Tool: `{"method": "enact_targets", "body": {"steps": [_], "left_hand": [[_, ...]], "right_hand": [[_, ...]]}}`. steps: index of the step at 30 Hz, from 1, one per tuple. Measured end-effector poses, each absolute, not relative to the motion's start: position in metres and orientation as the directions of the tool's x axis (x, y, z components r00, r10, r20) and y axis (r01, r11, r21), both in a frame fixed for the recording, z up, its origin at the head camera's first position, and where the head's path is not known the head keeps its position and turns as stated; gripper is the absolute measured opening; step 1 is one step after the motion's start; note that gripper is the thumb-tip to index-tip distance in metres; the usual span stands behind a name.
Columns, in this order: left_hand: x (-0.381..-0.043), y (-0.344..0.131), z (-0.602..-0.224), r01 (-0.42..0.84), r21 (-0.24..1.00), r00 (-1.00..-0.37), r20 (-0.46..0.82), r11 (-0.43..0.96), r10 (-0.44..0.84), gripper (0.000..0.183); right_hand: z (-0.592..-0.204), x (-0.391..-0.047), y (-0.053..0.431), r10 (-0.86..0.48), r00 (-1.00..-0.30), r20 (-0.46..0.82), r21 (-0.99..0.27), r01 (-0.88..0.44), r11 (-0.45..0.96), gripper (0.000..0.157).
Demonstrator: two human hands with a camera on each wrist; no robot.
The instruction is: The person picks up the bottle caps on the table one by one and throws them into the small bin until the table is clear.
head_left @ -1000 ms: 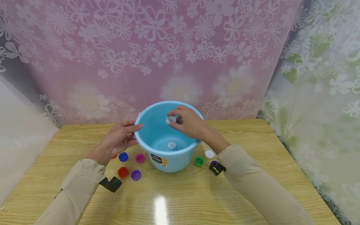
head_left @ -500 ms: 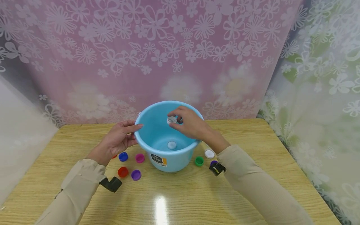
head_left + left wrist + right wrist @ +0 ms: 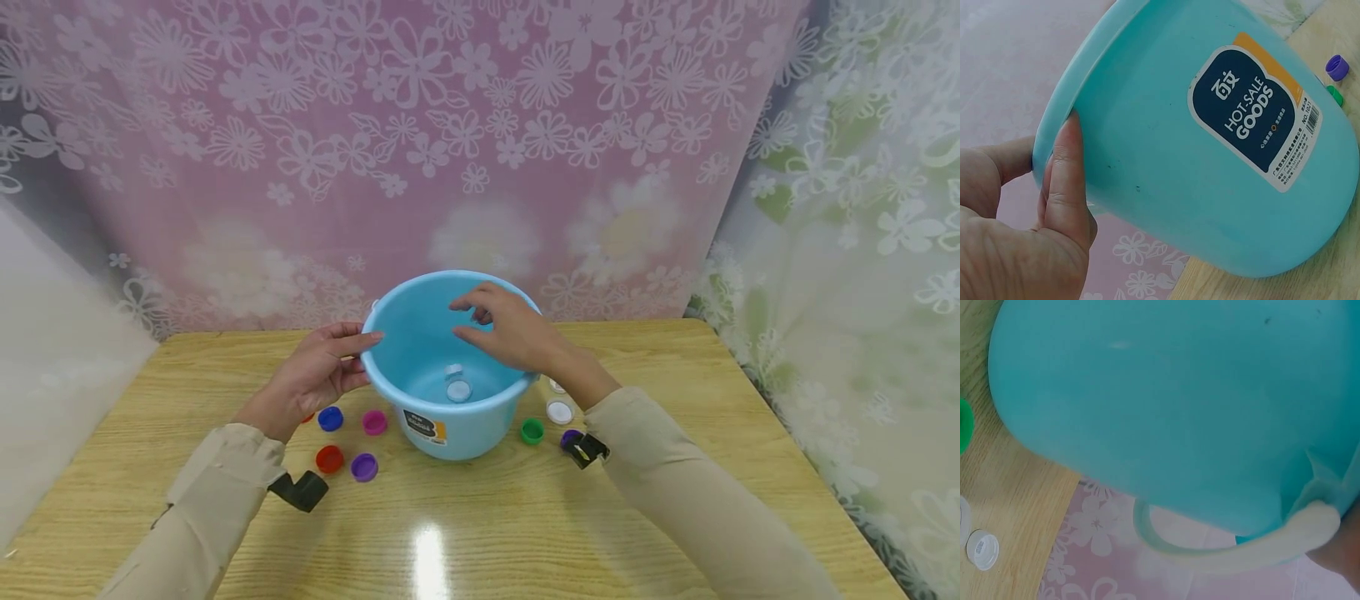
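A light blue plastic bucket (image 3: 420, 350) stands upright on the wooden table. My left hand (image 3: 326, 367) grips its left rim, thumb over the inside and fingers against the outer wall, as the left wrist view shows close up. Over the bucket's mouth is my right hand (image 3: 510, 329), thumb and fingers spread apart with nothing between them. Below it a clear-white bottle cap (image 3: 453, 371) appears slightly blurred and tilted inside the bucket. A second white cap (image 3: 459, 390) lies flat on the bottom.
Left of the bucket lie blue (image 3: 330, 418), pink (image 3: 375, 422), red (image 3: 329, 459) and purple caps (image 3: 364, 467). On the right are green (image 3: 532, 431), white (image 3: 559, 411) and purple caps (image 3: 965, 425). The bucket's handle (image 3: 1241, 550) hangs behind it, before a floral curtain (image 3: 480, 167).
My right hand has let go of the clear-white cap, which has dropped into the bucket near the other white cap. The left hand keeps its grip on the rim.
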State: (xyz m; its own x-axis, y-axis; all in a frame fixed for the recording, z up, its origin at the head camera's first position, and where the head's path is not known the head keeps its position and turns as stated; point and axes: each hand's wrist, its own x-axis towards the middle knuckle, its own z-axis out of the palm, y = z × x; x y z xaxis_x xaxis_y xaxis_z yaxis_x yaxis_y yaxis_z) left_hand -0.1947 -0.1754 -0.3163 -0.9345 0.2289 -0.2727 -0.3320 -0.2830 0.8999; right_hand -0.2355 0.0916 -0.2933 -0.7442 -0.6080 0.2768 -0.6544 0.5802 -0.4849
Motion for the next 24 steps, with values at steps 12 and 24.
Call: {"method": "enact_targets", "body": {"steps": [12,24], "left_hand": [[-0.197,-0.175,-0.318,-0.332,0.903,-0.935,-0.277,-0.273,0.222,0.035],[-0.198,-0.175,-0.318,-0.336,0.905,-0.933,-0.283,-0.261,0.221,0.037]], "right_hand": [[-0.290,-0.245,0.132,-0.522,-0.740,0.423,-0.556,-0.667,0.495,0.028],[-0.295,-0.248,0.194,-0.365,-0.776,0.514,-0.557,-0.626,0.546,0.026]]}}
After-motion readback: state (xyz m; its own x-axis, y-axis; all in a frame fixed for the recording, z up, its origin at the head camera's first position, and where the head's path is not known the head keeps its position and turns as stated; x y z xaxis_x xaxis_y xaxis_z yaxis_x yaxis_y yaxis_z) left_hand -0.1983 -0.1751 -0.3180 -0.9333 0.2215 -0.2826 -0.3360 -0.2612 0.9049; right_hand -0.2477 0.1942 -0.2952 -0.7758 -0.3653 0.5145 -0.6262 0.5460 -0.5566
